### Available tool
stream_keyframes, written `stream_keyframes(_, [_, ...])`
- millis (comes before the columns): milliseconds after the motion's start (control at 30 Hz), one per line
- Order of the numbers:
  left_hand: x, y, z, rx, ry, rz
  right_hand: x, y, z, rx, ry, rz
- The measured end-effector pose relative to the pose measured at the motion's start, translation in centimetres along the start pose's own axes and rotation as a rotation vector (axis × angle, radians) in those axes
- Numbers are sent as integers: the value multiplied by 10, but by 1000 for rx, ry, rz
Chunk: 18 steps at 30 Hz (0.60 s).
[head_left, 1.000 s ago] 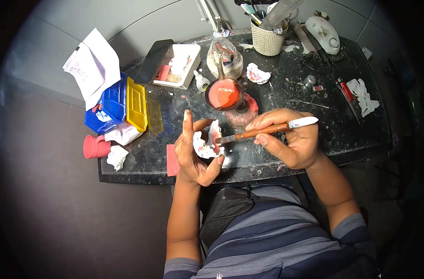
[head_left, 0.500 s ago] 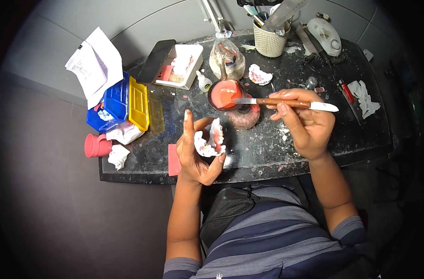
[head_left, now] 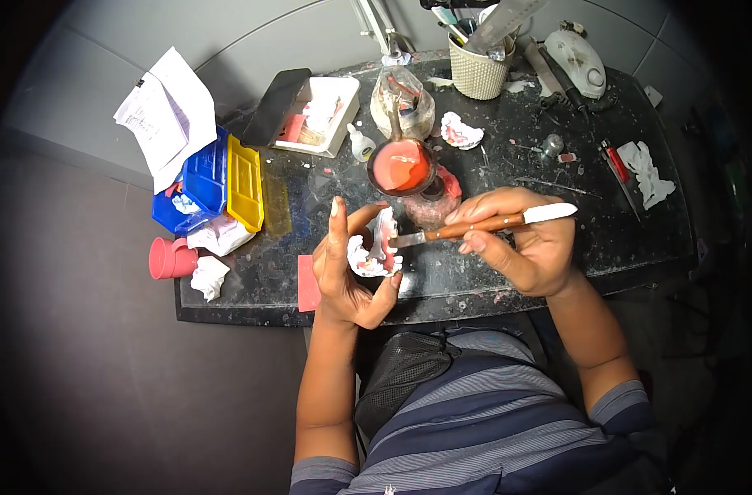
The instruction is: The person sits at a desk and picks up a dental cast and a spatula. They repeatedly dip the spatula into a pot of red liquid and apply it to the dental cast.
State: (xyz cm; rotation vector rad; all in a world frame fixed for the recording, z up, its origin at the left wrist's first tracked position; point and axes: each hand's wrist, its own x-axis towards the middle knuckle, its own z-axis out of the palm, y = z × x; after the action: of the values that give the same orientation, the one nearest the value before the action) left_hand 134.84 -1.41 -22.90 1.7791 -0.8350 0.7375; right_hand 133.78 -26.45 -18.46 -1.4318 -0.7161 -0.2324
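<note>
Between the thumb and fingers of my left hand (head_left: 343,276) is a white plaster dental model (head_left: 366,257) with pink wax and teeth along its arch. My right hand (head_left: 529,247) grips a wax knife (head_left: 475,227) by its wooden handle; the metal blade meets the model's right side, and a white tip sticks out past my fingers. Just beyond, a small dark pan (head_left: 402,167) holds melted pink-red wax. It sits above a rounded pinkish burner-like base (head_left: 434,206), partly hidden by the pan and my right hand.
A second plaster model (head_left: 461,131) lies behind the pan. Toward the left are a white tray (head_left: 343,115), a blue and yellow box (head_left: 244,186), a pink mug (head_left: 174,259) and a pink wax sheet (head_left: 308,285). A woven cup of tools (head_left: 477,76) stands at the back.
My right hand has brought the wax knife from the pan of wax down and left to the dental model. My left hand and the model have hardly moved.
</note>
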Motion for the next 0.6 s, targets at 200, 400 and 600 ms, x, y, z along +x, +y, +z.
stream_keyframes(200, [-2, 6, -7, 5, -115, -85, 1, -2, 3, -64, 5, 14])
stream_keyframes(400, [1, -2, 2, -10, -5, 23, 3, -4, 3, -107, -6, 0])
stream_keyframes(600, [0, 4, 0, -31, -27, -38, 3, -2, 6, -156, 34, -42])
